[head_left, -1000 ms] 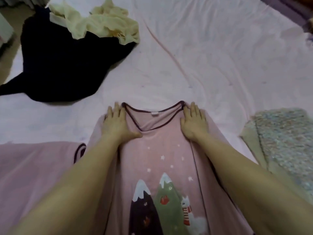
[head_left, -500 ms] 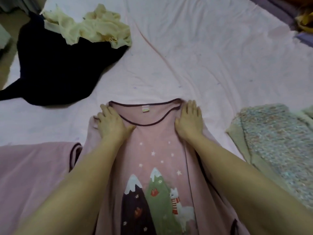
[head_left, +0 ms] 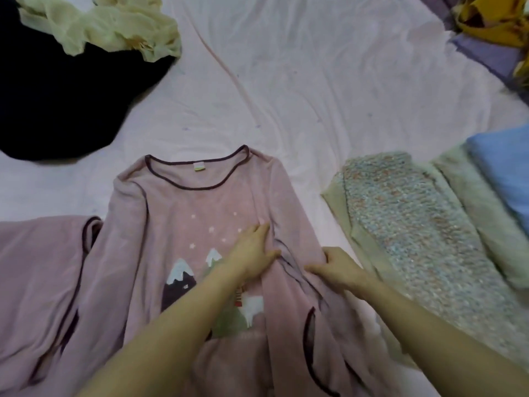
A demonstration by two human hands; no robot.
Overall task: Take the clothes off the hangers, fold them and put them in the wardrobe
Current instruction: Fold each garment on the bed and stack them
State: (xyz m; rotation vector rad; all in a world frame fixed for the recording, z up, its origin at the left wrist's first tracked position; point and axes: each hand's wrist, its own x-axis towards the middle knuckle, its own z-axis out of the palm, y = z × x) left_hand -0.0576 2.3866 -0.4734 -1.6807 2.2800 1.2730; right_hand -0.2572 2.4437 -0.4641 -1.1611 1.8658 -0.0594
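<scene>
I see a pink top [head_left: 183, 213] lying flat on the pale pink bed sheet [head_left: 315, 96], front side up. It has a dark trim round the neck and a picture of mountains, stars and a small white animal on the chest. Its right sleeve is folded in over the body, and its left sleeve spreads out to the side.

My left hand [head_left: 253, 255] lies flat on the middle of the top, fingers straight and pressing the cloth down beside the folded sleeve. My right hand [head_left: 335, 267] is just beside it, at the right edge of the top. Its fingers bend down onto the sleeve cloth, but I cannot tell if they pinch it or only rest on it.

Far to the left there is a black garment [head_left: 63, 104] with a crumpled pale yellow cloth [head_left: 108, 27] on top of it. To the right of the top, near but apart, lies a folded speckled knit sweater [head_left: 415, 224]. A folded blue cloth [head_left: 503, 173] sits just past it. In the far right corner I see something mustard yellow [head_left: 492, 21].
</scene>
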